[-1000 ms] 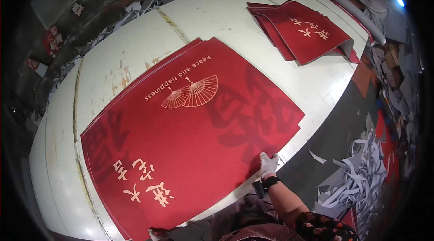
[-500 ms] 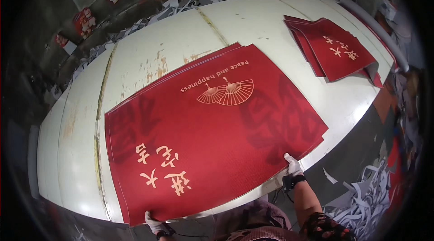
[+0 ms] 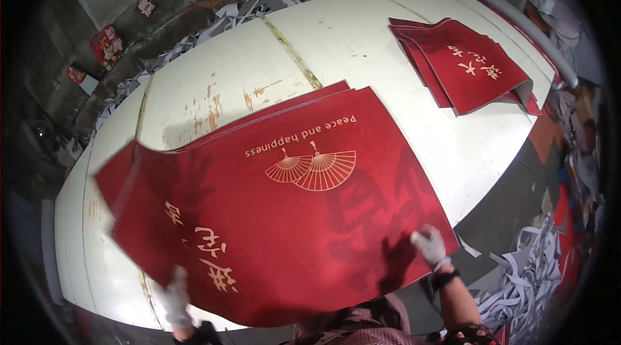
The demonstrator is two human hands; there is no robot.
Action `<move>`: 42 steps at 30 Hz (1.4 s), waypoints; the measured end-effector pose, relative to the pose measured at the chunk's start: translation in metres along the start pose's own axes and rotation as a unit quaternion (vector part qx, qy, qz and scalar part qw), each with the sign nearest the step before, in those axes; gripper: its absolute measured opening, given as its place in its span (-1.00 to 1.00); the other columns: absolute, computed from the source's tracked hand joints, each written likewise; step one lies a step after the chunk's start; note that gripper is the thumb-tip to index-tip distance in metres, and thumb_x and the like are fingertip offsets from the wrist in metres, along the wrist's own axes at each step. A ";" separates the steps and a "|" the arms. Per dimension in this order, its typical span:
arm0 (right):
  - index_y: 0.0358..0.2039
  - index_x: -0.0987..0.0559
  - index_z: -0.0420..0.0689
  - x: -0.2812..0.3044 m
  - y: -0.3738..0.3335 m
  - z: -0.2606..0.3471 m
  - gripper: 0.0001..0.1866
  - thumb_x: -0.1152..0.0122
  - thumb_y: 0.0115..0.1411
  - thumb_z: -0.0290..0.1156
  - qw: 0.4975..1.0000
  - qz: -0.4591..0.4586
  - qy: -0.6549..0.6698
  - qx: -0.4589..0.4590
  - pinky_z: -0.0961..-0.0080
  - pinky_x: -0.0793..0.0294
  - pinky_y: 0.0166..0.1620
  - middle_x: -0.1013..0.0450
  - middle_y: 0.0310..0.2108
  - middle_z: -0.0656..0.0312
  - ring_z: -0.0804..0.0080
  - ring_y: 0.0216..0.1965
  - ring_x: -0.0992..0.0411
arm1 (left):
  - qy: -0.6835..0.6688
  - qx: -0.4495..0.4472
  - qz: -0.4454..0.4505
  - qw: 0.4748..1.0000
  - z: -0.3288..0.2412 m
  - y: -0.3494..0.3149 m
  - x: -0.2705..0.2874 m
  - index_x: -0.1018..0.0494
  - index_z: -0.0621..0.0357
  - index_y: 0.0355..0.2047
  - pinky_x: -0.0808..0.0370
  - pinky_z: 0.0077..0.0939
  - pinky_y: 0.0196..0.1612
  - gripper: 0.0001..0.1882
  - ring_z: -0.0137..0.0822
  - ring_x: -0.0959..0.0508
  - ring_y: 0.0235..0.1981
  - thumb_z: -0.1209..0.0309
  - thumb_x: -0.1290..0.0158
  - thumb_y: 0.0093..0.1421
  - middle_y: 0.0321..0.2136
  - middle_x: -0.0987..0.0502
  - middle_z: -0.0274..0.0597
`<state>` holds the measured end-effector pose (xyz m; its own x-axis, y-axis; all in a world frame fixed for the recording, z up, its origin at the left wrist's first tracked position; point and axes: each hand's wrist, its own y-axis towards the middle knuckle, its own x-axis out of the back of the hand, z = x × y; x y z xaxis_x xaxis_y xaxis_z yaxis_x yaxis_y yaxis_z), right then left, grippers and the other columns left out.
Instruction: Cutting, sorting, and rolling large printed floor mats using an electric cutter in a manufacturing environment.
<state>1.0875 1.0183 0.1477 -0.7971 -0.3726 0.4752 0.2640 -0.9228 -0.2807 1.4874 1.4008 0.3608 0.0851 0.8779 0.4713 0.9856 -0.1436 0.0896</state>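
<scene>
A few large red mats (image 3: 284,222) with gold fan drawings and gold lettering lie stacked at the near side of the pale table. Their left side is lifted and bent, with a corner folding over at the far left. My left hand (image 3: 173,301), in a white glove, is at the stack's near left edge; motion smears its fingers. My right hand (image 3: 429,246), also in a white glove, is over the top mat near its near right corner, fingers apart, casting a shadow on the red surface.
Another pile of red mats (image 3: 469,70), partly folded, rests at the table's far right. The pale table (image 3: 213,96) has scuffed seams. Grey offcut strips (image 3: 521,280) heap on the floor at right, and more scraps (image 3: 265,5) line the far edge. A grey roll (image 3: 527,34) lies along the right end.
The mats have shifted toward me, and their left side, flat before, now bends up. My left hand has moved left and up from the near edge; my right hand has come onto the top mat.
</scene>
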 end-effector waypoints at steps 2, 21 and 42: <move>-0.01 -0.48 -0.32 0.018 0.080 -0.032 -0.29 -0.39 -0.01 -0.02 0.960 -0.176 -0.195 0.101 0.33 -0.44 0.03 -0.53 -0.23 0.01 0.18 -0.14 -0.49 | 0.146 -0.105 0.190 0.965 0.017 -0.043 -0.026 -0.37 0.38 0.03 -0.48 -0.38 -0.16 -0.54 -0.25 -0.53 -0.24 0.40 -0.15 0.17 -0.21 -0.52 -0.05; -0.01 -0.49 -0.32 -0.018 0.185 -0.023 -0.28 -0.07 0.21 0.18 0.922 0.334 0.190 0.037 0.37 -0.44 0.01 -0.55 -0.13 0.00 0.23 -0.06 -0.50 | 0.140 0.115 0.225 0.957 0.051 0.000 -0.110 0.13 0.31 0.35 -0.30 -0.29 0.20 -0.01 -0.07 -0.34 0.16 0.25 -0.24 0.09 0.14 -0.31 0.12; -0.28 -0.60 -0.12 0.040 -0.270 0.069 -0.65 -0.24 0.14 -0.09 0.959 -0.267 -0.035 0.085 0.29 -0.47 -0.33 -0.50 -0.51 0.01 0.08 -0.43 -0.52 | 0.187 -0.456 0.520 0.698 -0.135 -0.067 -0.068 -0.33 0.25 0.15 -0.38 -0.27 0.11 -0.46 -0.16 -0.44 0.05 0.14 0.02 0.29 0.05 -0.45 -0.03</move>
<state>1.0224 1.2458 0.3003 -0.8067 0.1577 0.5695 -0.0830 -0.9844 0.1550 1.3954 1.2888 0.4408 0.4724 -0.0741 0.8783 -0.0976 -0.9947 -0.0314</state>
